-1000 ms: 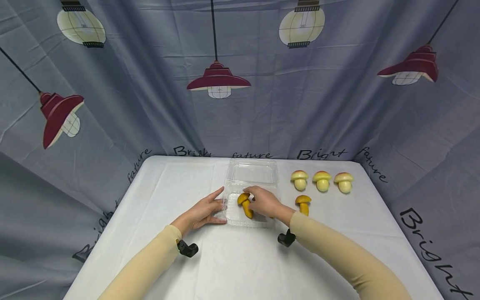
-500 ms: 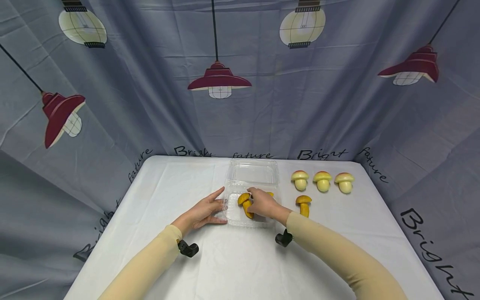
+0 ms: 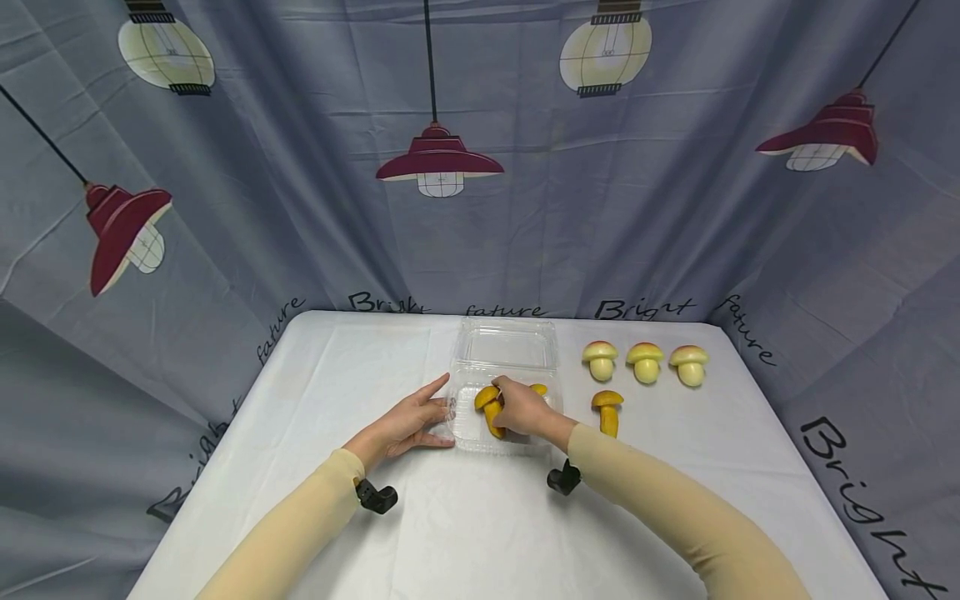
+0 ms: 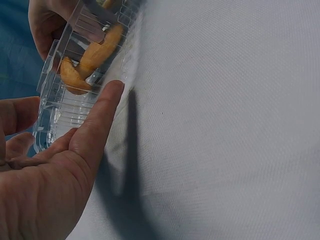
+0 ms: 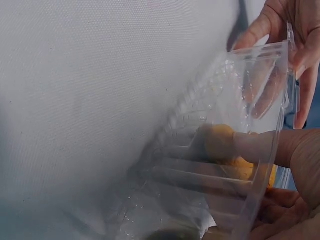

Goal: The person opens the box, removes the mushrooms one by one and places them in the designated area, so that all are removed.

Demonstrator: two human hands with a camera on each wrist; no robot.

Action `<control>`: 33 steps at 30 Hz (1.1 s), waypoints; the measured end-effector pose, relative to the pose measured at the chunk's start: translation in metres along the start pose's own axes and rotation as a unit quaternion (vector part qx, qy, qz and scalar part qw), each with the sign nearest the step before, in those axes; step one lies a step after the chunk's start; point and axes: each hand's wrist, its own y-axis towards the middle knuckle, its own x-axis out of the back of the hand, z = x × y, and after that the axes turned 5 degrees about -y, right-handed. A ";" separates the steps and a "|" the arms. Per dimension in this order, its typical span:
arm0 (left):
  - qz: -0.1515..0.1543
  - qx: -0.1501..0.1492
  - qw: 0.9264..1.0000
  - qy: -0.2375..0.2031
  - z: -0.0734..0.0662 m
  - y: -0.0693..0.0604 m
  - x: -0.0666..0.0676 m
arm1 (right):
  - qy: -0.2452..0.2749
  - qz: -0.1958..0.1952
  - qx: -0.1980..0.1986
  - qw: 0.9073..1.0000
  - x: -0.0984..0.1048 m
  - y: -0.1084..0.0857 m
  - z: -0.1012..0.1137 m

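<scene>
A clear plastic clamshell box (image 3: 468, 440) lies with its lid (image 3: 504, 343) folded back. Inside its left part is a brownish-yellow toy mushroom (image 3: 486, 398), cap to the back, stem tilted toward the front. My right hand (image 3: 522, 408) reaches into the box and pinches this mushroom; in the right wrist view the thumb (image 5: 255, 146) lies against its stem end. A second yellow mushroom (image 3: 538, 388) shows partly behind the right hand. My left hand (image 3: 405, 423) rests with spread, straight fingers against the box's left side, as the left wrist view also shows.
Right of the box, another brownish-yellow mushroom (image 3: 607, 412) lies on the white-covered table (image 3: 480, 533), partly near the right sleeve. Behind it stand in a row three pale mushrooms with yellow-red caps (image 3: 645, 362). A grey printed curtain (image 3: 480, 233) surrounds the table.
My right hand and forearm have shifted slightly left and toward the front, uncovering more of the second mushroom. The pinched mushroom has barely moved. The left hand stays put.
</scene>
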 end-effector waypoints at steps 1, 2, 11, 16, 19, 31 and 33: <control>0.000 0.000 1.000 0.000 0.000 0.000 0.000 | -0.002 -0.001 0.002 1.000 0.000 0.000 0.000; 0.000 0.000 1.000 0.000 0.000 0.000 0.000 | -0.005 0.000 0.003 1.000 0.000 0.000 0.001; -0.001 -0.001 1.000 -0.003 0.000 0.000 0.000 | 0.026 0.007 0.017 0.999 -0.004 0.002 -0.001; 0.002 -0.002 1.000 -0.003 0.000 0.001 0.000 | 0.043 0.017 0.036 0.998 -0.003 0.002 0.000; 0.001 -0.001 1.000 -0.005 0.000 0.001 0.000 | 0.043 0.022 0.044 0.998 -0.003 0.002 0.001; -0.011 0.007 1.000 -0.006 0.000 0.002 0.000 | 0.091 0.031 0.046 0.994 -0.003 0.002 0.000; -0.011 0.005 1.000 -0.004 0.000 0.002 0.000 | 0.112 0.029 0.051 0.992 -0.001 0.002 -0.002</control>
